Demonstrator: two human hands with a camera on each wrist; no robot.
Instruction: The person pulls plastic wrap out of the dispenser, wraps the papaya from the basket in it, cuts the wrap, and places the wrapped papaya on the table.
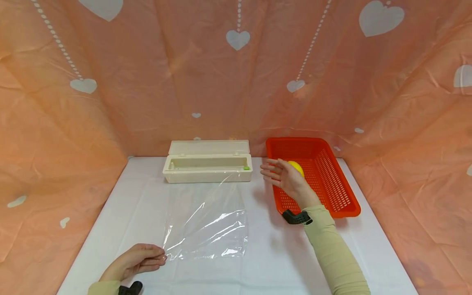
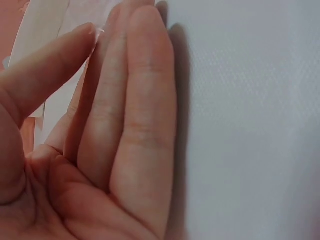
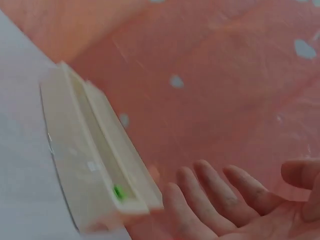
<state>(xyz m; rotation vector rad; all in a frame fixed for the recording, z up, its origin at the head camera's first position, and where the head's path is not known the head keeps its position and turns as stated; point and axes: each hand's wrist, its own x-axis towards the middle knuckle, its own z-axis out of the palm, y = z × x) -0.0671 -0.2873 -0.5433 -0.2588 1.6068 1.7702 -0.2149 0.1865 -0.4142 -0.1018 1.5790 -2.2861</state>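
A sheet of clear plastic wrap (image 1: 206, 229) stretches from a cream wrap dispenser box (image 1: 206, 176) toward the near side of the white table. My left hand (image 1: 138, 260) pinches the sheet's near left corner between thumb and fingers; in the left wrist view a bit of film shows at the thumb tip (image 2: 90, 31). The box's lid (image 1: 209, 147) stands raised, and a green slider (image 1: 246, 168) sits at the right end of its front edge. My right hand (image 1: 289, 178) hovers with fingers extended, holding nothing, between the box and a red-orange basket.
The red-orange perforated basket (image 1: 333, 180) stands at the back right, with a yellow round object (image 1: 297, 168) in it, partly hidden by my right hand. Orange cloth with white hearts (image 1: 206, 90) hangs behind and along both sides of the table.
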